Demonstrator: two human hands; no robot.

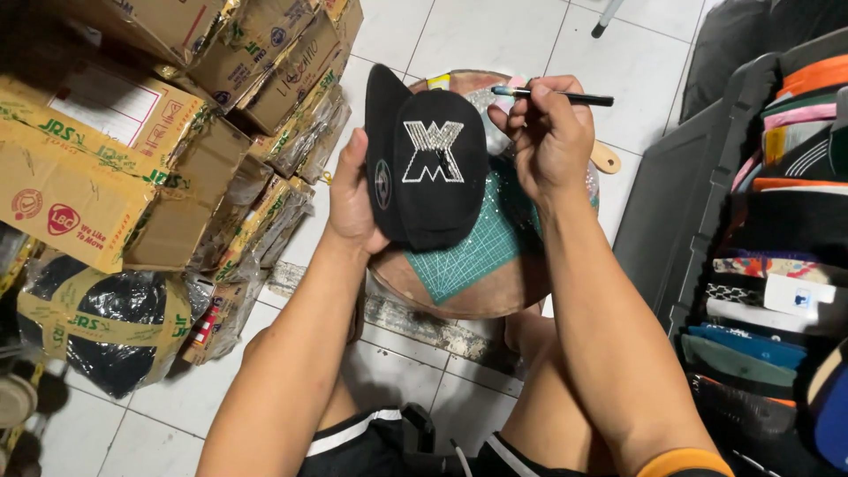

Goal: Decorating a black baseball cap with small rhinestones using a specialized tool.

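My left hand (352,199) holds a black cap (424,168) upright by its left side, the front panel facing me. A silver rhinestone emblem (433,150) sparkles on that panel, and the flat brim stands on edge at the left. To the right of the cap, my right hand (549,137) pinches a thin black pen-like tool (565,95) level, its tip pointing left near the cap's top right edge. Under both hands sits a small round wooden table (468,296) with a green cutting mat (473,256) on it.
Taped cardboard boxes (97,168) and wrapped parcels are piled on the left, with a black taped bundle (106,322) below them. On the right a dark crate (777,283) holds several stacked caps. White floor tiles (495,35) lie beyond; my knees are below the table.
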